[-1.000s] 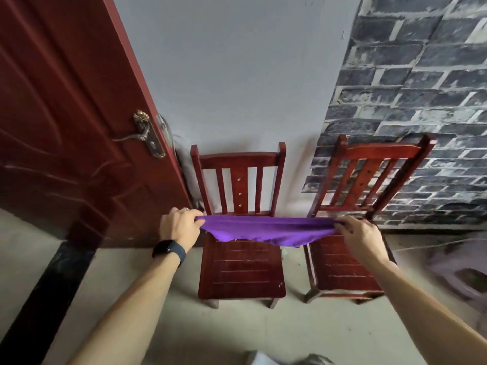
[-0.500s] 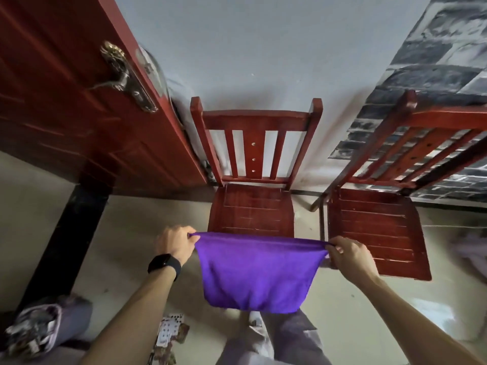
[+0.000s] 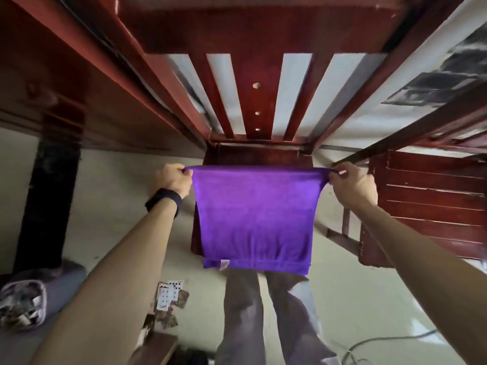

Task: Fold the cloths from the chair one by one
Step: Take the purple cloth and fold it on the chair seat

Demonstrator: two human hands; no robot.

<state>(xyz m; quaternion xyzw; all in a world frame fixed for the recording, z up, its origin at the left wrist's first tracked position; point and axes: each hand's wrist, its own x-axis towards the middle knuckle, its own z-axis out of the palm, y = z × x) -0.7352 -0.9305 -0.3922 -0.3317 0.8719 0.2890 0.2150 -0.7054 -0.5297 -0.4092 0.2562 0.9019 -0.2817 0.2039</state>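
Purple terry cloth hangs flat in front of you, stretched between your two hands by its top corners. Its lower hem hangs free above your trouser legs, and a small pale tag shows near its bottom left corner. Your left hand, with a black wristband on the wrist, has its fingers curled tight round the corner at nine o'clock of the cloth. Your right hand pinches the other corner at three o'clock between thumb and fingers. The cloth hangs before the seat of a red-brown wooden chair and hides most of it, so you cannot tell whether it touches the front edge. The chair's slatted back rises at twelve o'clock against a pale wall. A second chair of the same wood stands just beside it at three o'clock, its seat slats behind your right hand. A dark red door runs along ten o'clock. On the pale floor, a grey slipper lies at eight o'clock, scattered playing cards lie at seven o'clock near your left forearm, and a thin cable curls at five o'clock.
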